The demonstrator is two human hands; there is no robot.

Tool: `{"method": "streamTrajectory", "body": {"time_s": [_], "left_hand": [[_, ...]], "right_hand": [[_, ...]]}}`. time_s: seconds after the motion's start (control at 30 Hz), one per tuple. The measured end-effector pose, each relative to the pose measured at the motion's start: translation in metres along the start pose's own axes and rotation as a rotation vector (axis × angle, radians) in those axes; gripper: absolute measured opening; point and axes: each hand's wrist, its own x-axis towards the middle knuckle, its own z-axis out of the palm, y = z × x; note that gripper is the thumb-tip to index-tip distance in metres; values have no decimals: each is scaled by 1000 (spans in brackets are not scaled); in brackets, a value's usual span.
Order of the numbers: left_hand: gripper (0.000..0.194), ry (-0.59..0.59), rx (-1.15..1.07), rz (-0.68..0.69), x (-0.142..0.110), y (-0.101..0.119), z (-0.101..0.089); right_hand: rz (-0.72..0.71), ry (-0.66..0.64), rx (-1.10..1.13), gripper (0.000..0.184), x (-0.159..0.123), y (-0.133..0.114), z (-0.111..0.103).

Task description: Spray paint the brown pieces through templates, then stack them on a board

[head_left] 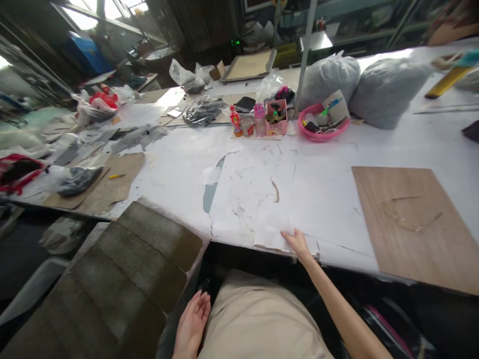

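Note:
My right hand (pixel 296 242) rests at the near edge of the white-covered table (pixel 179 174), fingers stretched out flat on a sheet of white paper (pixel 275 227). It grips nothing. My left hand (pixel 192 323) hangs low beside my lap, palm up with fingers apart and empty, next to a stack of grey-brown fabric pieces (pixel 123 279).
A brown board (pixel 415 224) lies at right on the table. Farther back stand a pink basket (pixel 322 124), a pink box (pixel 276 118), small bottles (pixel 235 121) and grey filled bags (pixel 385 89). Dark bagged items and cardboard sheets (pixel 105 187) lie at left.

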Motion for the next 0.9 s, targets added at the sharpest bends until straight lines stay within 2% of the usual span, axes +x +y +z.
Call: {"method": "streamTrajectory", "body": {"time_s": [0.1, 0.13, 0.17, 0.27, 0.37, 0.4, 0.5, 0.6, 0.7, 0.8, 0.9], "left_hand": [[23, -264, 326, 340, 19, 39, 86], [23, -293, 477, 448, 29, 56, 116], [26, -296, 532, 492, 41, 75, 146], [32, -212, 647, 605, 90, 136, 226], [41, -42, 798, 703, 147, 197, 287], [44, 4, 853, 726, 165, 214, 303], [54, 106, 1020, 765, 211, 255, 342], [64, 161, 1184, 784, 246, 279, 368], [77, 184, 1320, 770, 272, 294, 380], [85, 148, 1416, 726, 286, 304, 386], [70, 86, 1489, 707, 284, 309, 394]], "right_hand": [[-111, 13, -155, 31, 34, -2, 9], [-146, 27, -212, 29, 42, -1, 13], [-178, 44, -268, 28, 49, 1, 16], [-260, 100, -427, 23, 58, 10, 22], [-348, 131, -554, 10, 59, 22, 23], [-378, 138, -589, 12, 60, 26, 23], [-444, 151, -674, 23, 61, 39, 23], [-517, 165, -760, 33, 60, 49, 24], [-606, 195, -865, 41, 57, 52, 25], [-581, 217, -871, 40, 55, 51, 26], [-507, 215, -829, 36, 55, 48, 28]]}}
